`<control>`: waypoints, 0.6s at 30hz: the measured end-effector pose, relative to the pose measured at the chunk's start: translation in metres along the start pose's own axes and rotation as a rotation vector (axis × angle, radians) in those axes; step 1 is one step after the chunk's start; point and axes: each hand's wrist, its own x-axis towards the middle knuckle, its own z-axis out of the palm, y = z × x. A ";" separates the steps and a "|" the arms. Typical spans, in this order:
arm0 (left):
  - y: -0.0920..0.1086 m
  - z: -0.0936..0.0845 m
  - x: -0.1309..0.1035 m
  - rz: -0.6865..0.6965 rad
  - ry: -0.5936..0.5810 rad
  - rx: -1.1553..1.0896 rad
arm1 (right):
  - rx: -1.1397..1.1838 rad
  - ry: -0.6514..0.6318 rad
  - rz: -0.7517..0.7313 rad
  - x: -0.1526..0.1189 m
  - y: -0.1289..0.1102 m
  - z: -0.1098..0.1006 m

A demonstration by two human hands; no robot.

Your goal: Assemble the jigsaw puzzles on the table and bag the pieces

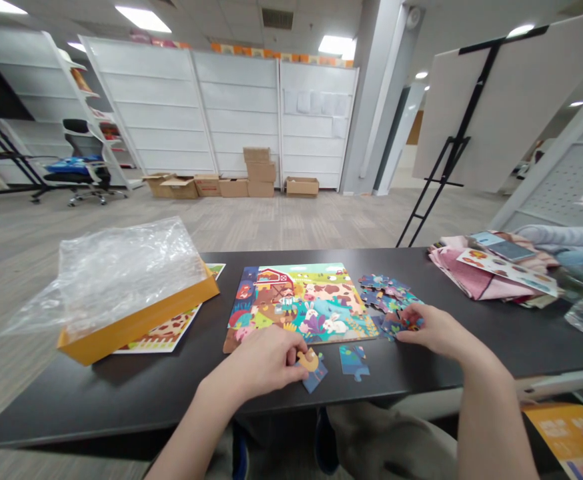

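Left hand [275, 359] pinched a blue-and-orange cardboard puzzle piece [313, 368] at the black table's [171, 393] near edge. Right hand [429, 328], fingers curled, touched the heap of dark-blue cardboard puzzle pieces [385, 293], right of the colourful farm-scene puzzle [316, 303].

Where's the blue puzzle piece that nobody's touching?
The blue piece lies on the table near its front edge, just below the farm picture, between your two hands.
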 end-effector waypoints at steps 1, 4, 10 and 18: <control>0.000 -0.001 0.000 0.000 0.003 0.025 | 0.027 -0.007 -0.014 -0.001 0.000 -0.002; 0.001 -0.002 0.001 0.008 0.008 0.058 | 0.219 -0.078 -0.086 -0.006 -0.006 -0.011; 0.005 -0.001 0.003 0.043 0.052 -0.039 | 0.681 -0.142 -0.175 -0.011 -0.043 -0.011; 0.013 0.006 0.035 0.074 0.358 -0.567 | 0.869 -0.344 -0.277 -0.002 -0.122 0.038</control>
